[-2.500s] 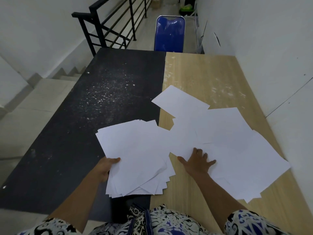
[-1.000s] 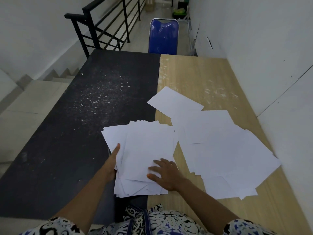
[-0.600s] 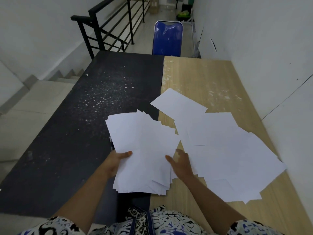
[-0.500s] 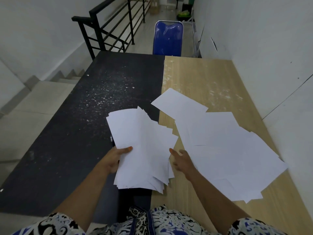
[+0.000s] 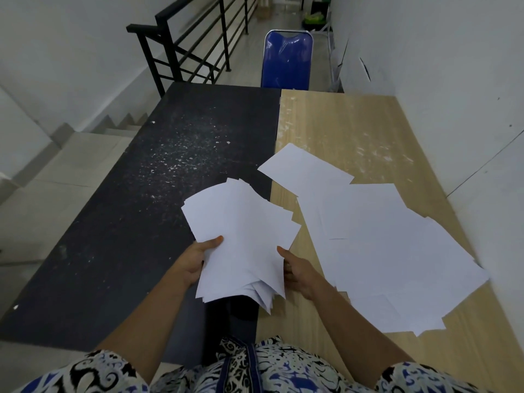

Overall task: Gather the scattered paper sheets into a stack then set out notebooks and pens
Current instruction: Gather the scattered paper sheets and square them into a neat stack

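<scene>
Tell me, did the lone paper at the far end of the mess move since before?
No. The far sheet still lies across the seam between the black and wooden tabletops, one corner on black, as earlier. Only the camera shifted.

i see a bundle of plain white matt paper sheets (image 5: 241, 239) and more loose white paper sheets (image 5: 391, 251), all smooth and unprinted. the black half of the table (image 5: 141, 208) looks matt and rough, flecked with pale specks. the light wood-grain half of the table (image 5: 354, 131) is smoother, scuffed whitish. the blue chair back (image 5: 287, 63) shines glossy like plastic wrap; the black railing (image 5: 181, 52) looks painted metal.
</scene>
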A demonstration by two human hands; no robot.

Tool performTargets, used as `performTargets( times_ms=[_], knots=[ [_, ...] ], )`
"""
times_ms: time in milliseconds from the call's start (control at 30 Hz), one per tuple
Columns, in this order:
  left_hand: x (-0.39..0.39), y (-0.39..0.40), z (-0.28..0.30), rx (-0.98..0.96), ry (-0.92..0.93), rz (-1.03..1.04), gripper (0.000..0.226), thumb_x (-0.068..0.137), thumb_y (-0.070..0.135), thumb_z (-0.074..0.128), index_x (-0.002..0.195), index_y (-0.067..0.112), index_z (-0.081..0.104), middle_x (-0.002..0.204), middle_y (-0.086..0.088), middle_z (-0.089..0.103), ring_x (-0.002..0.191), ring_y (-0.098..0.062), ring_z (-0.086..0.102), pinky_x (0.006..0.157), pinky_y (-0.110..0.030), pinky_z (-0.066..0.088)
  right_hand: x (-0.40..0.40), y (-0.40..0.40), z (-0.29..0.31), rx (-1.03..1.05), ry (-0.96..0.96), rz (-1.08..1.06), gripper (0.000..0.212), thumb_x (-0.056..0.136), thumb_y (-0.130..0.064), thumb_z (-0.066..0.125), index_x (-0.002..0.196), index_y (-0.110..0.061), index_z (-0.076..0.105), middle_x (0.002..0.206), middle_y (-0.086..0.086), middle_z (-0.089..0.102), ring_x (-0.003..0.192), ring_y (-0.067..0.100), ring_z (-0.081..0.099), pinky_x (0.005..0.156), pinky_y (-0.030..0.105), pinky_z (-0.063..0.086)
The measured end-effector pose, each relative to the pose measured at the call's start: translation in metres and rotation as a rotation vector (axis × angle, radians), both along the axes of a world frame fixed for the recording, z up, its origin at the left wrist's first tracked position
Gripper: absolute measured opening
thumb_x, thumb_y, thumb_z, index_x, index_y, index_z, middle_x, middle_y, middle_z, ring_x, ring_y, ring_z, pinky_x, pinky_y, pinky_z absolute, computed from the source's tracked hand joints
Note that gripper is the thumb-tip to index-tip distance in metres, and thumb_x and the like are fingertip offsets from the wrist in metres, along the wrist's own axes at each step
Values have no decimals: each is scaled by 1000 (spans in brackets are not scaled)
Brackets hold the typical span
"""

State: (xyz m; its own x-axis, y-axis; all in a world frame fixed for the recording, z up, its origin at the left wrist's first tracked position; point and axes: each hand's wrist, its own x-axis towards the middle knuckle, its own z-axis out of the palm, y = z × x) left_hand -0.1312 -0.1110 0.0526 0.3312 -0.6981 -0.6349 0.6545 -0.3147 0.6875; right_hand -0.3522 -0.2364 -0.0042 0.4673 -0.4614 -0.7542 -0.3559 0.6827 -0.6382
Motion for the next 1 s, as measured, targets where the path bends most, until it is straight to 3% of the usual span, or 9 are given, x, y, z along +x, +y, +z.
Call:
performTargets(
  times_ms=[167,300,433,533,667,800,900,1000],
  knots=[
    [-6,-4,8,-12,85,39,33,89,17,64,118,2,64,115,-17,68,91,-28,69,71,-36,60,9,11,-7,42,-107,-61,66,77,-66,63,124,-20,62,117,1,70,110,22,64,101,39,48],
    [-1,2,8,19,63,-1,33,85,16,66,115,2,65,111,-16,70,91,-28,70,78,-38,59,9,14,-6,140,-239,-122,53,85,-53,64,122,-16,63,120,8,69,113,27,63,104,43,45],
    [12,15,1,137,-16,-79,41,83,11,68,122,0,62,117,-19,67,102,-36,65,84,-46,54,3,14,-8,-41,-68,-140,48,82,-40,73,119,-12,61,114,6,70,102,26,66,87,40,54],
    [14,22,-5,242,-106,-128,36,84,6,69,118,1,62,109,-18,70,95,-34,67,73,-43,55,-3,12,-16,-217,46,-36,56,79,-33,78,127,-14,56,121,5,66,104,24,64,95,47,52],
    [11,29,-13,332,-186,-139,25,83,0,71,107,0,66,101,-17,71,86,-32,68,69,-39,54,-11,9,-19,-106,12,-7,60,69,-28,85,120,-6,62,115,10,69,102,29,67,96,48,51],
    [9,31,-17,349,-234,-186,31,82,-4,71,111,-1,64,98,-13,70,87,-30,66,69,-37,54,-15,11,-16,-26,14,-10,39,81,-28,76,112,-7,65,107,11,72,97,30,68,83,41,55],
    [6,27,-16,338,-269,-221,34,81,-5,71,114,-1,63,98,-12,69,87,-28,66,67,-35,54,-16,12,-13,-10,-7,0,38,83,-22,74,116,-6,63,109,12,71,97,30,68,76,37,56],
    [4,21,-13,300,-294,-231,39,80,-5,72,117,-2,62,103,-13,69,89,-29,66,70,-35,54,-16,10,-8,-46,-22,31,44,83,-16,74,122,-3,60,111,12,70,99,30,67,80,39,56]
  ],
)
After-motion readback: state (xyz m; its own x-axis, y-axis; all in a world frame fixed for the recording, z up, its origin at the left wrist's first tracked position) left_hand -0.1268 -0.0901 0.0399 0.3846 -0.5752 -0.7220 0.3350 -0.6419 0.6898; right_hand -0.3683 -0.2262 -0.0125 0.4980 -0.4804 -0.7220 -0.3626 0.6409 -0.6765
